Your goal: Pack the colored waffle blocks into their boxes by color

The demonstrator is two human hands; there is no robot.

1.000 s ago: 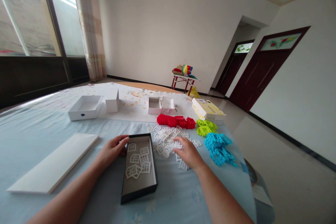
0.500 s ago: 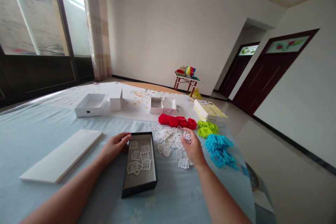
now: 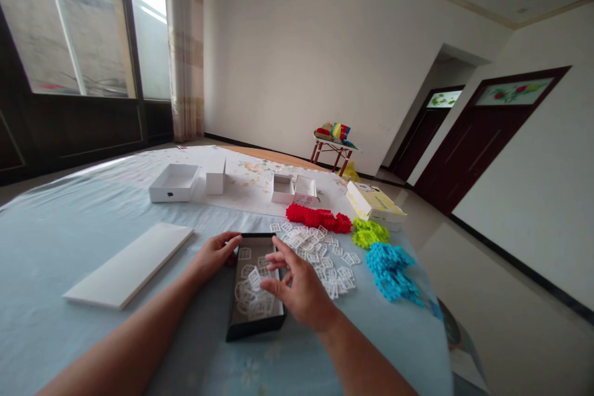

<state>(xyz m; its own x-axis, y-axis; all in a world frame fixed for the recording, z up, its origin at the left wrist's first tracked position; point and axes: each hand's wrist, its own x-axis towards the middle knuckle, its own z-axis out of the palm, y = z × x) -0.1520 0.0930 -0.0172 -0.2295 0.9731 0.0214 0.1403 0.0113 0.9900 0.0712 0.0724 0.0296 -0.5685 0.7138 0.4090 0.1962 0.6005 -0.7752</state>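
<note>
My left hand [image 3: 214,257] grips the upper left edge of a black-rimmed box [image 3: 256,328], thumb on the rim. Over the box's right side hovers my right hand [image 3: 301,288], its fingers spread. A small white plastic window-shaped piece [image 3: 254,279] is just off its fingertips, above other such pieces lying in the box. To the right of the box, a loose pile of the same white lattice pieces [image 3: 331,269] lies on the tablecloth, partly hidden behind my right hand.
Red pieces [image 3: 315,218], lime green pieces [image 3: 370,232] and blue pieces [image 3: 393,269] lie in heaps to the right. Behind them is a yellow-and-white box [image 3: 375,201]. Small white boxes [image 3: 174,184] stand farther back; a flat white lid [image 3: 130,266] lies left.
My right hand has moved left from the pile to over the box, and its fingers have opened, letting go of a white window-shaped piece. My left hand still grips the box.
</note>
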